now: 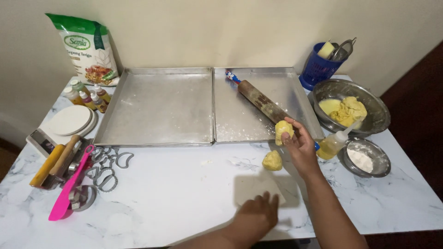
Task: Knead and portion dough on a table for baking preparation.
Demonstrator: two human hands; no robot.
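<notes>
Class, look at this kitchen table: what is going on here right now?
A person is working with yellow dough at a white marbled table. The right hand holds a lump of yellow dough at the front edge of the right-hand metal baking tray, where a wooden rolling pin lies. A second yellow dough lump sits on the table below it. The left hand rests flat on the table. More dough waits in a steel bowl to the right.

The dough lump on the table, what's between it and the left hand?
In the head view, only bare marble tabletop lies between the dough lump and the left hand, which rests flat nearer the table's front edge.
</notes>
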